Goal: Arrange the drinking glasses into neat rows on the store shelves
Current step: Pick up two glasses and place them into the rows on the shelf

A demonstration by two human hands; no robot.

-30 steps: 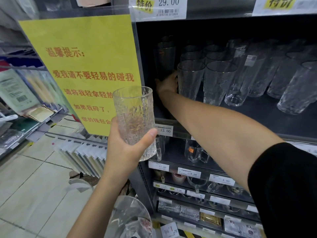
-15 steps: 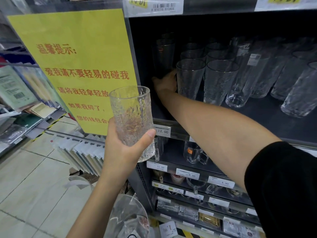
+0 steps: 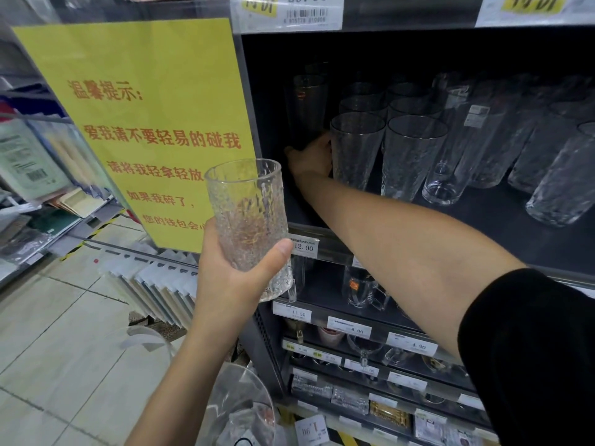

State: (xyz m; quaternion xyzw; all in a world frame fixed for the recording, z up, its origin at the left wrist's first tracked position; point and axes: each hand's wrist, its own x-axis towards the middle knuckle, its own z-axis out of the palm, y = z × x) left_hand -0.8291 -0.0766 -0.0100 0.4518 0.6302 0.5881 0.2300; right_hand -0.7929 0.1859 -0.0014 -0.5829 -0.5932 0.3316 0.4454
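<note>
— At shelf's left end, outside the frame: yellow notice, hung just left of the upright. What's in front of it?

— Left hand, held off the shelf, fingers wrapped around the lower half of a textured tumbler, thumb pressed across its front. Upright, mouth up, not touching anything else.

— And on the shelf itself?

— Right hand is reached in at the left front corner. Fingers curl round the base of a tall dark glass standing by the left wall; fingertips hidden behind it, so grip tightness can't be told. Just beside the hand, the front tapered glass, then its neighbour, rows running back behind both. Further right, clear glasses lean, out of line.

— Handling?

— Judging by looks: rigid, brittle, smooth-walled. The tumbler's ribbing gives purchase; the tapered ones look slippery and top-heavy on narrow feet. Take low on the body, whole hand, never by the rim. Neighbours stand close, so a nudge could knock one into the next.
</note>
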